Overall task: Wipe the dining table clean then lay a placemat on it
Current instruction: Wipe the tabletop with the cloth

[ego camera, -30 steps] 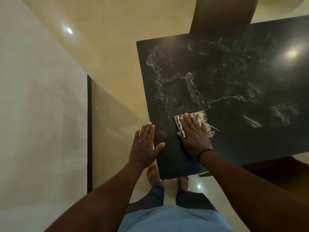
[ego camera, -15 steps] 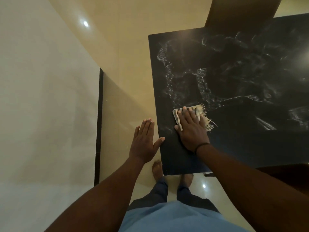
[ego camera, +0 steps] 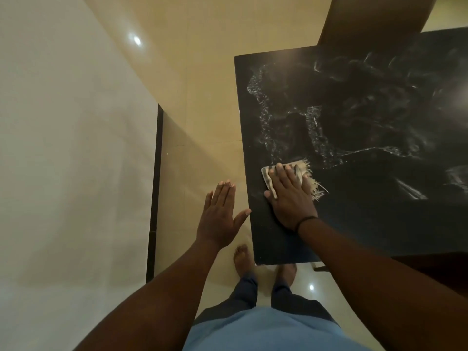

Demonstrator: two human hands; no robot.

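A black glossy dining table fills the right half of the head view, streaked with white wet smears. My right hand lies flat, fingers straight, pressing a pale striped cloth with a frayed fringe onto the table near its left edge. My left hand hovers with fingers straight beside the table's left edge, over the floor, its thumb tip at the edge. No placemat is in view.
A brown chair back stands at the table's far side. Another dark chair sits at the near right. A pale wall with a dark skirting strip runs on the left. My bare feet stand on the glossy beige floor.
My right hand has slid the cloth a little further up the table, along its left edge. My left hand stays beside the edge.
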